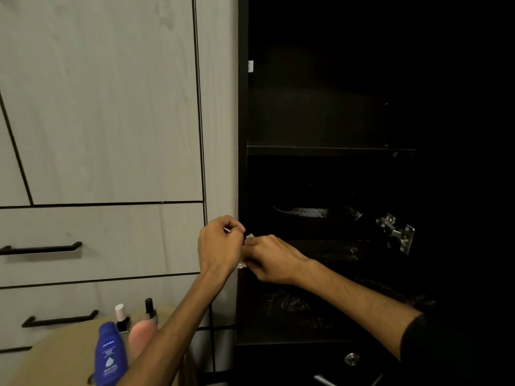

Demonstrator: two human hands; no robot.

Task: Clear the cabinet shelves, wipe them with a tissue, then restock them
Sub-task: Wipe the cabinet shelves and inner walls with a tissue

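From the head view, my left hand (220, 246) and right hand (269, 257) meet in front of the open dark cabinet (328, 151), at its left edge. Between them I hold a tissue (245, 247), of which only small pale scraps show; the fingers of both hands are curled around it and cover most of it. The cabinet's inside is nearly black: I can make out one shelf edge (328, 148) above my hands, a metal hinge (397, 232) to the right, and faint grey shapes lower down that I cannot identify. At the bottom left, a round table (61, 355) carries a blue lotion bottle (110, 355), cut off by the picture's edge, a pink bottle (140, 341) partly behind my left forearm, and two small nail polish bottles (121, 319) behind them.
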